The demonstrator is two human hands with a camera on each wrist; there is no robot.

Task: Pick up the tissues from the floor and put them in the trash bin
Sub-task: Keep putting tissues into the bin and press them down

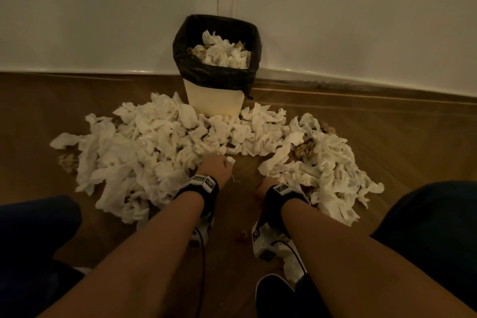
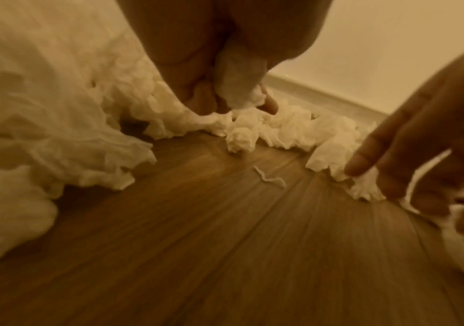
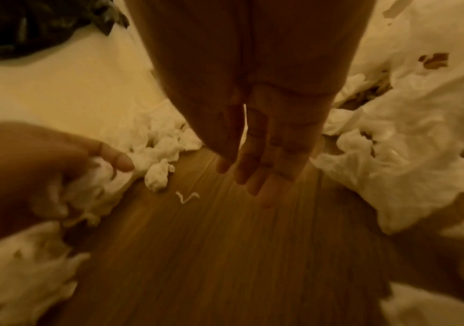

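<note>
Two bare forearms reach out from us, each with a black wrist strap (image 1: 204,184) carrying a camera unit, and dark trouser knees sit at either side of the head view. A dark shoe (image 1: 273,292) shows low between the arms. Under us lies the wooden floor (image 1: 232,214), with a bare strip running forward between two heaps of paper.

Our left hand (image 1: 215,164) is clenched round a crumpled tissue (image 2: 239,88); the left wrist view shows the white wad pinched between thumb and curled fingers, just above the edge of the heap. Our right hand (image 3: 264,141) hangs over the bare strip with its fingers straight and close together, pointing down at the boards and holding nothing; the left wrist view shows one of its fingertips (image 2: 358,167) just at the edge of the right-hand heap. A thin white thread (image 2: 270,178) lies on the boards between the two hands.

Beyond the hands, the tissues (image 1: 144,142) spread in a wide arc across the floor, a large mound to the left and another to the right, joined by a band in front of the bin. A few brownish scraps (image 1: 305,150) sit among the white sheets on the right.

Farther on stands the trash bin (image 1: 215,98), cream-walled and upright, lined with a black bag (image 1: 196,62) folded over its rim. More crumpled tissues fill it nearly to the top. Behind it rises a pale wall (image 1: 103,20), which meets the floor along a light skirting.
</note>
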